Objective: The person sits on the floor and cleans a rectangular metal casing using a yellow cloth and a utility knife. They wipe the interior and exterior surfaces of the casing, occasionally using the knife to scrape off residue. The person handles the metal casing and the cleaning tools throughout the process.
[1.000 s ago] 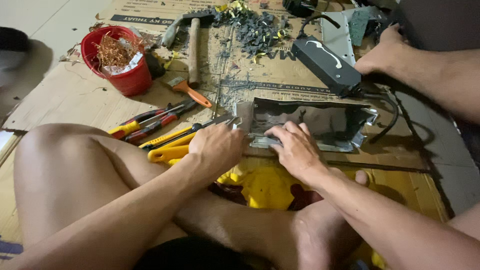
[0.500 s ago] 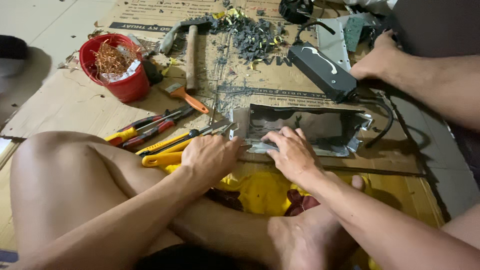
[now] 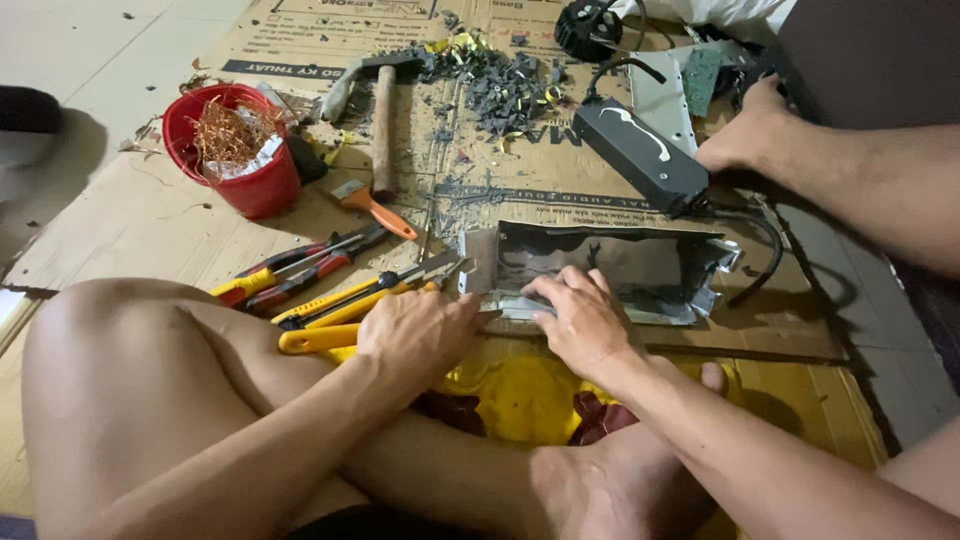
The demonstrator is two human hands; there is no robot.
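Since half a second ago little has shifted on the flattened cardboard sheet (image 3: 130, 230). A dented, shiny sheet-metal casing (image 3: 610, 270) lies open near its front edge. It is pressed down by the right hand (image 3: 580, 320), fingers spread on the near rim. The left hand (image 3: 420, 335) is curled at its left end, over yellow-handled snips (image 3: 340, 320); its grasp cannot be told.

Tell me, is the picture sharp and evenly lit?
Head view: mostly sharp; the red bucket and hammer are crisp. The metal casing under the left hand and right hand shows dull glare. The right edge falls into shadow.
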